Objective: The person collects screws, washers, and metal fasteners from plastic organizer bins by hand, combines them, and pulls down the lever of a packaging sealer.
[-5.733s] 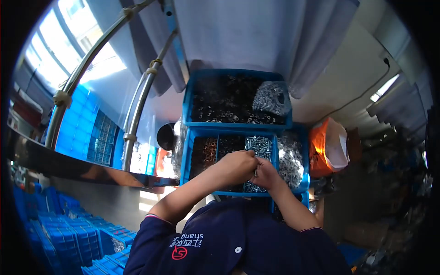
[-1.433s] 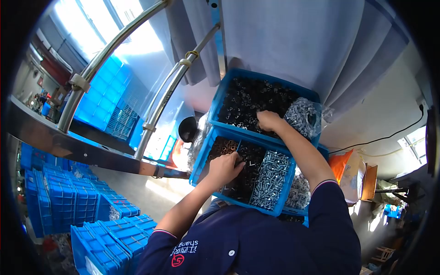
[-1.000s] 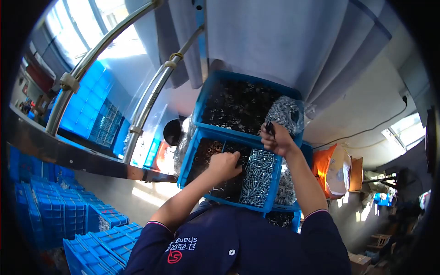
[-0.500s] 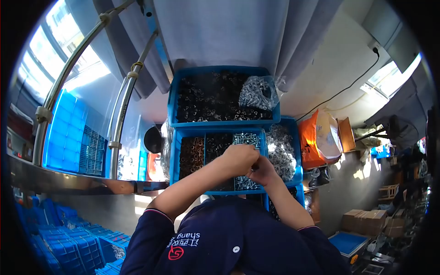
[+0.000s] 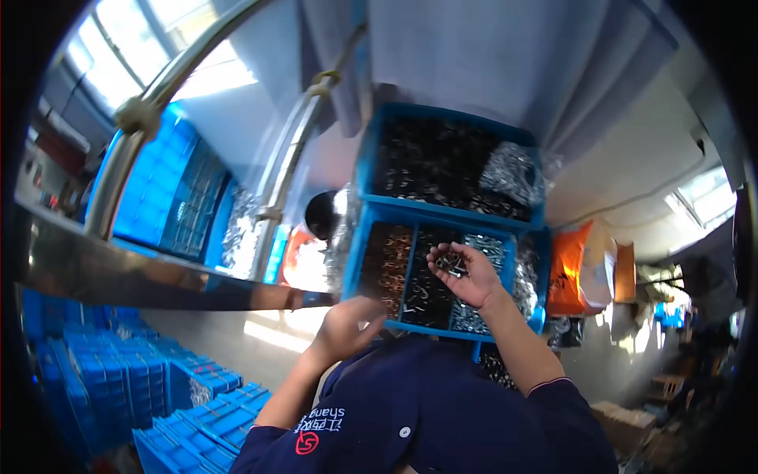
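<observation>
My right hand (image 5: 467, 275) is palm up above the divided blue bin (image 5: 430, 328), its fingers curled around a small pile of dark and silver metal parts (image 5: 452, 264). My left hand (image 5: 347, 328), blurred, is near the bin's lower left corner, with fingers apart and nothing visible in it. Copper-coloured rings (image 5: 388, 268) lie in the bin's left section, black pieces (image 5: 427, 292) in the middle one and silver screws (image 5: 470, 318) in the right one. Behind it, a larger blue bin (image 5: 442, 207) holds dark parts and a clear bag of silver parts (image 5: 513, 174).
A metal rail frame (image 5: 158, 272) crosses the left side. Stacked blue crates (image 5: 110, 363) stand at the lower left. To the right are an orange bag (image 5: 570, 268), an open carton (image 5: 624, 272) and clear-bagged parts (image 5: 524, 288). A black round container (image 5: 320, 215) sits left of the bins.
My hands, together over the screws half a second ago, have separated. My left hand has moved left and opened; my right has turned palm up, showing the parts. The camera view has shifted.
</observation>
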Motion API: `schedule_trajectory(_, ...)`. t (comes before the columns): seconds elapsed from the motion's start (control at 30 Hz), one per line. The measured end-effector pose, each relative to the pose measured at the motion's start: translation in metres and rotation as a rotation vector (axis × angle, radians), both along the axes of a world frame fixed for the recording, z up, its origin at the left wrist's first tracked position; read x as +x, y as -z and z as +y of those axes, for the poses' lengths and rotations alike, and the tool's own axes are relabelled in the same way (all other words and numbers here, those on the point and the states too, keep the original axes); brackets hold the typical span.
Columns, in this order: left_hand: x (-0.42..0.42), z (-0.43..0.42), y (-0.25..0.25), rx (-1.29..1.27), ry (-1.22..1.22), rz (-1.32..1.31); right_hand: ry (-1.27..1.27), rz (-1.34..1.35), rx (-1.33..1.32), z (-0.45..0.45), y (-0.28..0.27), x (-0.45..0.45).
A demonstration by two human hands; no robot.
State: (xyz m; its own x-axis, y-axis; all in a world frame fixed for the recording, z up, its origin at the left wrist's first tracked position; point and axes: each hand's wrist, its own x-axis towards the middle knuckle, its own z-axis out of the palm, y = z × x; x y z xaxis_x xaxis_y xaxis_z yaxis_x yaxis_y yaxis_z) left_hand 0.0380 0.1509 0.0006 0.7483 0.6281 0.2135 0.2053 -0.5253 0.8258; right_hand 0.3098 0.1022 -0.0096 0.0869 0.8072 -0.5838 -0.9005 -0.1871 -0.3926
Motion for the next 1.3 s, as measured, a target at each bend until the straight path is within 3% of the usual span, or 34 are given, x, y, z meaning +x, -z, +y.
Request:
schedule_trajectory(0.17,-0.052,-0.025,0.014,-0.100,-0.298,0.128,-0.260,-0.131,0.161,0.111,0.000,-0.050)
schedule_trajectory(0.23,-0.062,-0.027,0.024,-0.072,-0.348,0.141,-0.297,-0.388,0.202,0.158,0.012,-0.084)
schedule_trajectory(0.33,-0.068,-0.028,0.035,0.024,-0.398,0.215,-0.322,-1.143,0.410,0.209,0.036,-0.132)
schedule_trajectory(0.4,-0.069,-0.026,0.042,0.114,-0.412,0.281,-0.358,-1.204,0.361,0.216,0.026,-0.145)
schedule_trajectory(0.5,-0.071,-0.022,0.050,0.191,-0.389,0.319,-0.195,-0.988,0.580,0.204,0.004,-0.140)
schedule_trajectory(0.6,-0.071,-0.015,0.069,0.389,-0.360,0.306,-0.047,-0.997,0.727,0.162,-0.049,-0.107)
schedule_trajectory(0.73,-0.070,-0.005,0.094,0.410,-0.384,0.294,0.101,-1.131,0.662,0.098,-0.076,-0.036)
schedule_trajectory(0.8,-0.068,0.000,0.094,0.351,-0.301,0.576,0.202,-1.229,0.582,0.062,-0.077,-0.007)
schedule_trajectory(0.87,-0.071,0.003,0.114,0.242,-0.267,0.676,0.162,-1.465,0.373,0.022,-0.074,0.012)
schedule_trajectory(0.93,-0.070,0.002,0.115,0.176,-0.262,0.672,0.077,-1.659,0.147,-0.012,-0.060,0.022)
schedule_trajectory(1.0,-0.071,0.002,0.109,0.120,-0.257,0.634,-0.222,-1.919,-0.016,-0.048,-0.037,0.030)
schedule_trajectory(1.03,-0.073,-0.001,0.103,0.281,-0.254,0.416,-0.359,-2.015,-0.026,-0.063,-0.021,0.029)
schedule_trajectory(1.1,-0.072,-0.001,0.099,0.314,-0.221,0.092,-0.680,-2.060,-0.063,-0.091,0.013,0.019)
schedule_trajectory(1.17,-0.056,-0.013,0.065,0.032,-0.225,-0.112,-0.696,-2.164,-0.085,-0.108,0.024,-0.003)
schedule_trajectory(1.3,0.011,0.012,0.018,0.365,0.031,-0.061,-0.894,-2.174,-0.100,-0.113,0.025,-0.005)
